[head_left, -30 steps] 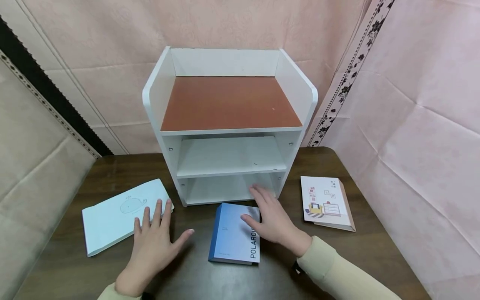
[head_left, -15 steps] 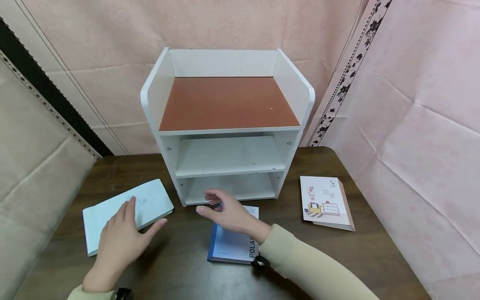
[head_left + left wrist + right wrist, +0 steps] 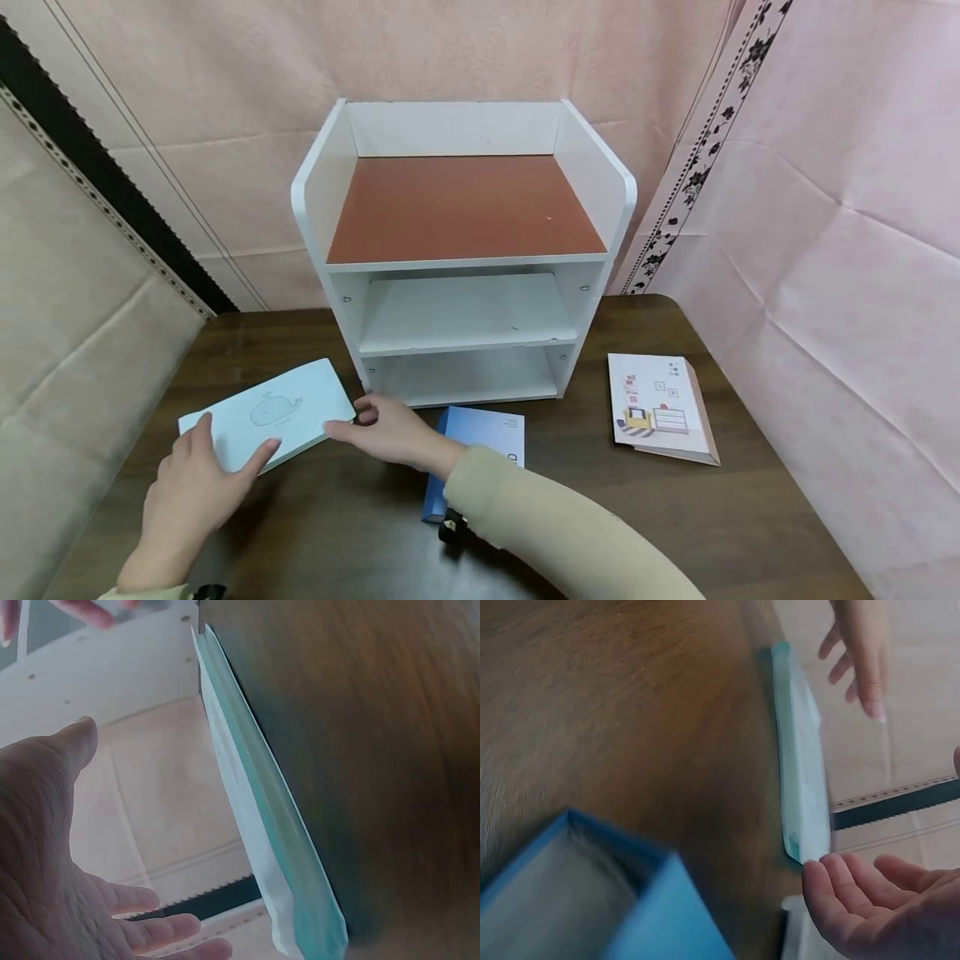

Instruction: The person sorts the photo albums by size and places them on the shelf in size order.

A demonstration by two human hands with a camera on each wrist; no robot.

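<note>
A pale blue-green book with a whale drawing (image 3: 300,404) lies flat at the left of the table. Over its near left end hovers my left hand (image 3: 187,500), fingers spread; in the left wrist view this hand is apart from the book (image 3: 247,802). My right hand (image 3: 393,433) reaches across to the book's right end, thumb and fingertips beside its corner with a loose bend. Whether they touch it I cannot tell. Beneath my right forearm lies a blue book-shaped thing (image 3: 483,427), partly hidden by the sleeve; the right wrist view shows its blue edge (image 3: 667,915).
A white shelf unit (image 3: 465,333) with a brown top board (image 3: 465,208) stands at the back middle of the dark wooden table (image 3: 352,533). A white book with small coloured pictures (image 3: 652,404) lies at the right. Pinkish cloth (image 3: 465,50) hangs behind and at the sides.
My right hand has moved left, from over the blue book-shaped thing to the whale book's right end. My left hand has shifted left and nearer, to that book's left end. The books stay put.
</note>
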